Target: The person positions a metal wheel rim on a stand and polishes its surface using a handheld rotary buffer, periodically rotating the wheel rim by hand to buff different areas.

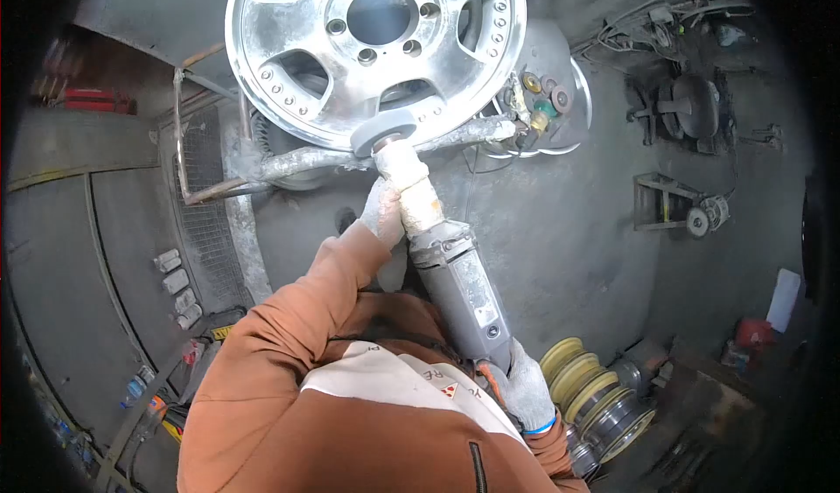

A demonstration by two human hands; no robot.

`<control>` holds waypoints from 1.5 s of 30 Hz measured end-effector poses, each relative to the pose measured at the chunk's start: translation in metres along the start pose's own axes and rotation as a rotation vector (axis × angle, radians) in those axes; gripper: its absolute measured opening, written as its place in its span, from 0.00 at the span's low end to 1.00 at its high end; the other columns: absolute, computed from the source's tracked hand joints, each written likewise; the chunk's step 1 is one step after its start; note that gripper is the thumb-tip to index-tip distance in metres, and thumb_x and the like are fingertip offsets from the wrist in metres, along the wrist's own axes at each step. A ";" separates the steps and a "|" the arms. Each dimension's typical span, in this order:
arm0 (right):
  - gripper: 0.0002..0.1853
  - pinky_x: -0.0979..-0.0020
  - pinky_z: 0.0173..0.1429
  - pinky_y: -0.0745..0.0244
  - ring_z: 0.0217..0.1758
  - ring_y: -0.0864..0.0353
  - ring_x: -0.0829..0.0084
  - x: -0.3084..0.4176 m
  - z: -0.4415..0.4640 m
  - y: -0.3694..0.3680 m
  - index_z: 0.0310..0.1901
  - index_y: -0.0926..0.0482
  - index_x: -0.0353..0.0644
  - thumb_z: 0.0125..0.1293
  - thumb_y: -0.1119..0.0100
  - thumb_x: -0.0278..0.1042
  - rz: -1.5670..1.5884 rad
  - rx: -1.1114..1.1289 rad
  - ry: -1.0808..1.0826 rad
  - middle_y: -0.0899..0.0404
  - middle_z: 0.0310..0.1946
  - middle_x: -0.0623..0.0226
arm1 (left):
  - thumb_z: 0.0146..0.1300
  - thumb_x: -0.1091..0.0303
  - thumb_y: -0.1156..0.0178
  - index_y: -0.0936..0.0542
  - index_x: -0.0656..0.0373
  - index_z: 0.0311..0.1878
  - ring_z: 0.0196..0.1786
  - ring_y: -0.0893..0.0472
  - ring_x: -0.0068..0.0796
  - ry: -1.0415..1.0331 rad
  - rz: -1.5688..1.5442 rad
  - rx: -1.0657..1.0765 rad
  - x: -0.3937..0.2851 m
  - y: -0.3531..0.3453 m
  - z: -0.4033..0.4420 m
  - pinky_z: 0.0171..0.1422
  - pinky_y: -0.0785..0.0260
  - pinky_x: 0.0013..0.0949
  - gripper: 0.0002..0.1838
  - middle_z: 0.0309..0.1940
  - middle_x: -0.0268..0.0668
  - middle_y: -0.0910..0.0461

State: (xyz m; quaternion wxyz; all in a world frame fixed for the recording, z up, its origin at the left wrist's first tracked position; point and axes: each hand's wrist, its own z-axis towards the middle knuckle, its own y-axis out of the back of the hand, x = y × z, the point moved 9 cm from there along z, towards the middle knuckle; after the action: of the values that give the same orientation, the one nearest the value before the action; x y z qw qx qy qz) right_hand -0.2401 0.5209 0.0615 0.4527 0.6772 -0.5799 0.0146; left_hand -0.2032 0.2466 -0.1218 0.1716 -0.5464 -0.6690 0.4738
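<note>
A shiny alloy wheel rim (359, 99) stands before me on a metal tube frame (302, 162). Both my hands hold a long grey power grinder (459, 292), its neck wrapped in whitish material. My left hand (381, 211), in a pale glove, is closed around the wrapped neck, partly hidden behind it. At the rear end, my right hand (528, 394) in a grey glove grips the body. The grinder's round grey wheel (381, 131) overlaps the rim's lower edge; whether they touch I cannot tell.
Small polishing wheels (551, 99) and fittings lie on a round surface at the right. Stacked yellow and silver wheel rims (595, 388) stand at lower right. A motor on a frame (696, 217) and tangled cables (652, 29) are farther right. Wire mesh (203, 195) is at the left.
</note>
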 end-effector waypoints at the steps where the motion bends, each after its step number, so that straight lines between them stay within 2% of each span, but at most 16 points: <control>1: 0.27 0.51 0.40 0.22 0.43 0.20 0.32 0.004 -0.001 -0.002 0.51 0.27 0.28 0.63 0.30 0.44 0.014 0.000 -0.005 0.19 0.33 0.35 | 0.67 0.65 0.36 0.23 0.53 0.46 0.33 0.19 0.26 0.008 0.012 -0.003 -0.001 0.001 0.000 0.40 0.22 0.33 0.09 0.33 0.30 0.21; 3: 0.27 0.50 0.41 0.22 0.43 0.20 0.32 0.010 -0.004 -0.002 0.51 0.27 0.27 0.63 0.30 0.44 0.020 0.005 -0.038 0.19 0.33 0.35 | 0.65 0.65 0.35 0.23 0.53 0.47 0.33 0.19 0.26 0.006 0.053 -0.046 0.001 0.006 0.005 0.40 0.22 0.33 0.11 0.33 0.31 0.21; 5: 0.26 0.51 0.39 0.22 0.43 0.19 0.33 0.006 -0.005 0.005 0.50 0.26 0.27 0.63 0.30 0.42 -0.057 -0.006 -0.098 0.20 0.32 0.33 | 0.68 0.61 0.38 0.23 0.59 0.47 0.36 0.16 0.39 0.002 0.060 0.013 0.011 0.009 0.019 0.46 0.19 0.46 0.13 0.35 0.42 0.18; 10: 0.25 0.55 0.39 0.22 0.40 0.16 0.36 -0.003 0.000 0.040 0.51 0.27 0.24 0.62 0.30 0.37 -0.048 -0.071 -0.095 0.19 0.32 0.35 | 0.66 0.63 0.36 0.22 0.58 0.46 0.35 0.16 0.33 0.052 0.011 0.047 0.037 -0.024 0.046 0.44 0.19 0.42 0.11 0.34 0.37 0.18; 13: 0.25 0.56 0.42 0.21 0.42 0.17 0.37 -0.006 0.008 0.057 0.52 0.26 0.24 0.62 0.31 0.35 -0.026 -0.087 -0.084 0.19 0.34 0.34 | 0.68 0.64 0.38 0.22 0.58 0.46 0.36 0.16 0.34 0.009 -0.012 0.059 0.044 -0.036 0.059 0.44 0.19 0.43 0.10 0.35 0.38 0.18; 17: 0.25 0.55 0.44 0.21 0.45 0.17 0.37 -0.005 0.011 0.059 0.53 0.27 0.25 0.62 0.31 0.35 -0.006 -0.061 -0.096 0.18 0.37 0.34 | 0.68 0.64 0.38 0.22 0.59 0.47 0.37 0.16 0.36 0.066 -0.055 0.094 0.049 -0.033 0.062 0.46 0.19 0.45 0.10 0.36 0.39 0.18; 20: 0.25 0.56 0.45 0.21 0.46 0.17 0.37 -0.009 0.004 0.047 0.53 0.27 0.25 0.62 0.31 0.36 -0.075 0.001 -0.187 0.18 0.37 0.35 | 0.69 0.64 0.40 0.22 0.59 0.48 0.37 0.16 0.37 0.100 -0.133 0.092 0.049 -0.021 0.051 0.48 0.19 0.45 0.10 0.36 0.39 0.18; 23: 0.27 0.56 0.45 0.20 0.45 0.16 0.37 0.005 -0.002 0.027 0.54 0.27 0.25 0.62 0.30 0.37 0.008 -0.024 -0.146 0.18 0.37 0.35 | 0.70 0.64 0.42 0.23 0.59 0.48 0.38 0.16 0.37 0.113 -0.176 0.143 0.039 -0.004 0.038 0.49 0.19 0.46 0.10 0.37 0.40 0.18; 27: 0.27 0.55 0.44 0.20 0.44 0.16 0.37 0.018 -0.018 -0.013 0.56 0.28 0.27 0.62 0.30 0.37 -0.053 -0.012 -0.218 0.17 0.37 0.35 | 0.71 0.62 0.44 0.23 0.59 0.49 0.40 0.16 0.38 0.114 -0.049 0.095 0.011 0.020 0.014 0.50 0.19 0.46 0.12 0.37 0.41 0.18; 31: 0.27 0.53 0.45 0.20 0.45 0.16 0.38 0.046 -0.034 -0.062 0.58 0.29 0.30 0.62 0.30 0.36 0.080 0.009 -0.286 0.17 0.37 0.36 | 0.70 0.58 0.42 0.24 0.60 0.50 0.41 0.16 0.42 0.179 0.061 0.100 -0.025 0.034 -0.016 0.52 0.20 0.49 0.15 0.39 0.43 0.18; 34: 0.27 0.52 0.44 0.20 0.46 0.17 0.37 0.060 -0.039 -0.087 0.56 0.29 0.30 0.62 0.30 0.37 0.200 -0.002 -0.225 0.18 0.39 0.35 | 0.70 0.55 0.41 0.24 0.62 0.52 0.44 0.15 0.46 0.170 0.085 0.112 -0.047 0.045 -0.030 0.54 0.20 0.52 0.19 0.42 0.44 0.18; 36: 0.28 0.52 0.43 0.21 0.45 0.17 0.37 0.052 -0.044 -0.100 0.56 0.30 0.30 0.62 0.29 0.38 0.174 -0.010 -0.216 0.18 0.39 0.35 | 0.70 0.55 0.41 0.24 0.62 0.52 0.45 0.15 0.47 0.141 0.106 0.120 -0.051 0.059 -0.027 0.54 0.20 0.53 0.19 0.42 0.45 0.17; 38: 0.28 0.51 0.42 0.21 0.44 0.18 0.36 0.049 -0.045 -0.102 0.55 0.30 0.29 0.61 0.29 0.38 0.144 -0.012 -0.205 0.18 0.38 0.35 | 0.70 0.55 0.41 0.24 0.62 0.52 0.45 0.15 0.47 0.107 0.124 0.124 -0.051 0.067 -0.022 0.54 0.20 0.54 0.19 0.43 0.45 0.17; 40: 0.28 0.51 0.40 0.22 0.43 0.18 0.35 0.046 -0.042 -0.094 0.54 0.30 0.28 0.61 0.28 0.38 0.117 -0.016 -0.210 0.19 0.37 0.34 | 0.70 0.55 0.40 0.24 0.63 0.53 0.46 0.15 0.49 0.183 0.101 0.095 -0.040 0.065 -0.017 0.54 0.20 0.54 0.20 0.43 0.46 0.17; 45: 0.27 0.50 0.37 0.23 0.39 0.18 0.35 0.032 -0.031 -0.044 0.52 0.29 0.27 0.60 0.28 0.39 0.027 -0.058 -0.196 0.20 0.32 0.35 | 0.71 0.55 0.41 0.24 0.62 0.54 0.45 0.15 0.46 0.180 0.070 0.110 -0.004 0.034 0.011 0.55 0.20 0.53 0.19 0.43 0.45 0.17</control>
State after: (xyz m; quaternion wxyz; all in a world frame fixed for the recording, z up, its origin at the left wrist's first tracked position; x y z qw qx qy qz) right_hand -0.1787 0.5126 0.0710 0.4131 0.6540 -0.6307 -0.0623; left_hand -0.1907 0.2370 -0.1535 0.2443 -0.5995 -0.6045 0.4643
